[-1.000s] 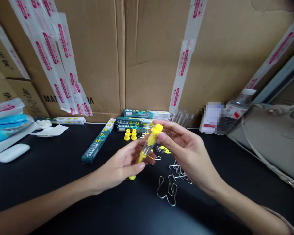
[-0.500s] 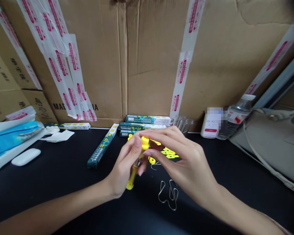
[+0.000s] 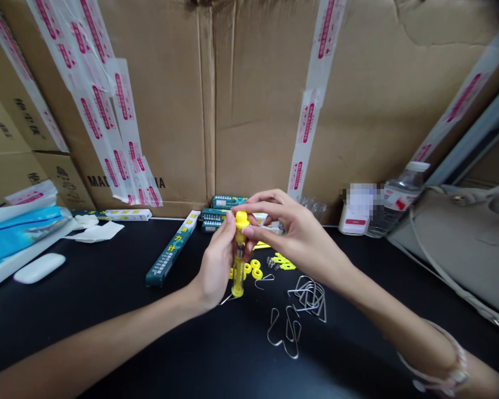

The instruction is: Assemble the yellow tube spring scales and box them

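My left hand [image 3: 216,263] is closed round the side of a spring scale [image 3: 238,272], a clear tube with a yellow inner part and a yellow lower end. The tube stands nearly upright above the black table. At its top, the thumb and fingers of my right hand [image 3: 293,230] grip the yellow cap [image 3: 242,219]. Some fingertips behind the tube are hidden. Just beyond my hands lie several yellow rings [image 3: 256,269], small springs [image 3: 270,261] and flat yellow strips [image 3: 285,261]. Bent metal hooks [image 3: 310,296] lie piled below my right forearm, with more loose hooks [image 3: 293,338] nearer me.
Green-and-white printed boxes [image 3: 174,246] lie at the back and left. Clear tubes [image 3: 316,208], a phone [image 3: 355,213] and a bottle [image 3: 399,199] stand before the cardboard wall [image 3: 253,111]. A grey bag [image 3: 469,238] is at right; a white mouse-shaped case [image 3: 39,268] is at left.
The spring scale has swung from a tilt to nearly upright and risen slightly. My right hand has moved up with its fingers on the cap, uncovering the pile of hooks and more yellow rings.
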`<state>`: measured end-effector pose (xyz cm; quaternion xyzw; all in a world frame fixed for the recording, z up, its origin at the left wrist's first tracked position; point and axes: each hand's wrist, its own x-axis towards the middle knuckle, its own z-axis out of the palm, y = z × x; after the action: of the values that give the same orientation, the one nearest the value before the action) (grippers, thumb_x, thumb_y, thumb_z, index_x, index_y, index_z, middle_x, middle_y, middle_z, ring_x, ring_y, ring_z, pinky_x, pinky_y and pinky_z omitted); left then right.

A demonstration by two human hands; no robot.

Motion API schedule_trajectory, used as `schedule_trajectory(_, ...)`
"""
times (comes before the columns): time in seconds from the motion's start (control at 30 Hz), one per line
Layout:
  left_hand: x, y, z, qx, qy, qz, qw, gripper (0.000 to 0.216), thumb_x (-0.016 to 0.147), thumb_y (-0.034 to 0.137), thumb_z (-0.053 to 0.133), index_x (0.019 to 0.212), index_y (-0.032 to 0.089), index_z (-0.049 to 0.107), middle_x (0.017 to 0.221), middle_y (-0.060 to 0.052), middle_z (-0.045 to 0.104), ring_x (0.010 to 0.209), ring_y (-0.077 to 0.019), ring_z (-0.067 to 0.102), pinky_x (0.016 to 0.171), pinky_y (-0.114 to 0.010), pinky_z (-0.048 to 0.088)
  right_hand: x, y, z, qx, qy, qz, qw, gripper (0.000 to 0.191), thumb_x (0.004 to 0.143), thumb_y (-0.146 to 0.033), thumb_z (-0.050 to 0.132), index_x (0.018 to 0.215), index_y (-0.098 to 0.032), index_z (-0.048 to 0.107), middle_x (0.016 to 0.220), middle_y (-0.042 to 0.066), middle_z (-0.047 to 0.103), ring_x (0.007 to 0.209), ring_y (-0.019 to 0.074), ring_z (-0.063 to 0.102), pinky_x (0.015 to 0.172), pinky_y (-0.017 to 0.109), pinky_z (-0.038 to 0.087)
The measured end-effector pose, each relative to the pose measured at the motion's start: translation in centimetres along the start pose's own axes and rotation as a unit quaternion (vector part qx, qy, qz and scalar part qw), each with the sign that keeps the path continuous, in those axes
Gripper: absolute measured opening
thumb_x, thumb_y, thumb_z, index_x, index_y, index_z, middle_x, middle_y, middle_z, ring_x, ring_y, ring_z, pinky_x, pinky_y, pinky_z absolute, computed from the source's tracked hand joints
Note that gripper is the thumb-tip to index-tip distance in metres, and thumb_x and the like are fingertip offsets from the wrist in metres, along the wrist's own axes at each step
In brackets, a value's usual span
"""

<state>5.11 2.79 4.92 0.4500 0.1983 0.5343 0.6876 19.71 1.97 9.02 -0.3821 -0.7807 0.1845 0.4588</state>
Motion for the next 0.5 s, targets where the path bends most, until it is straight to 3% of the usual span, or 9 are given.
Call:
schedule_trajectory(0.13, 0.5, -0.1, -0.5, -0.015, -0.028, -0.003, 0.999, 0.031, 0.100, 0.045, 0.045, 0.089, 0.020, 0.059, 0.071, 0.002, 0.049, 0.062, -0.0136, 0.042, 0.064, -0.025, 0.041, 0.3, 0.2, 0.2, 0.091, -0.036, 0.025, 0.995, 0.021, 0.093, -0.033, 0.065, 0.109, -0.026, 0.076, 0.114, 0.009, 0.062, 0.098, 0.0230, 0.065, 0.083, 0.040, 0.058)
schedule_trajectory(0.27, 0.6, -0.2, -0.9, -0.012, -0.059, -0.003, 0.998, 0.035, 0.103, 0.046, 0.038, 0.093, 0.019, 0.058, 0.076, 0.000, 0.050, 0.065, -0.0139, 0.041, 0.066, -0.025, 0.041, 0.3, -0.1, 0.3, 0.101, -0.023, 0.033, 0.994, 0.019, 0.093, -0.032, 0.064, 0.106, -0.024, 0.076, 0.109, 0.008, 0.065, 0.095, 0.0224, 0.067, 0.078, 0.036, 0.060)
schedule_trajectory(0.5, 0.5, -0.4, -1.1, 0.037, -0.103, 0.000, 0.994, 0.034, 0.096, 0.052, 0.052, 0.087, 0.020, 0.058, 0.077, 0.001, 0.048, 0.065, -0.0151, 0.038, 0.068, -0.028, 0.038, 0.3, -0.8, -0.9, 0.090, -0.044, 0.032, 0.994, 0.021, 0.093, -0.039, 0.063, 0.096, -0.023, 0.078, 0.107, 0.008, 0.068, 0.093, 0.0227, 0.068, 0.071, 0.033, 0.061)
